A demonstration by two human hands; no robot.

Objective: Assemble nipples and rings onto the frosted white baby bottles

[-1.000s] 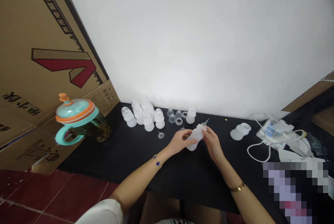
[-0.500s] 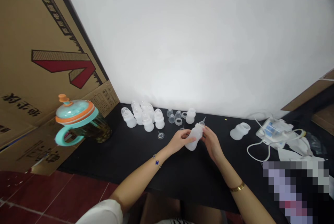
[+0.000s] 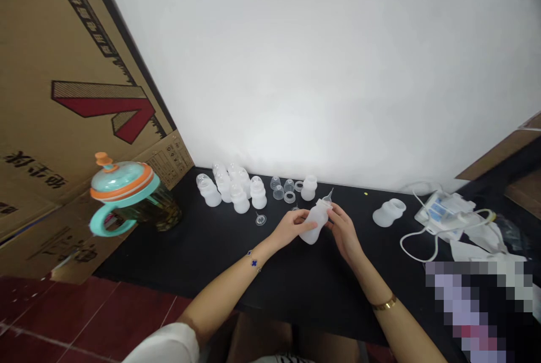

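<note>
From where I stand, the big cardboard box carries all the bold print: large black Chinese characters, a dark slanted strip of lettering, and a red-and-hatched angular sign. Its lower flap has fainter characters, and a side panel shows small printed icons. A blue-and-white label sits among the white cables, its wording seemingly too small to read.
</note>
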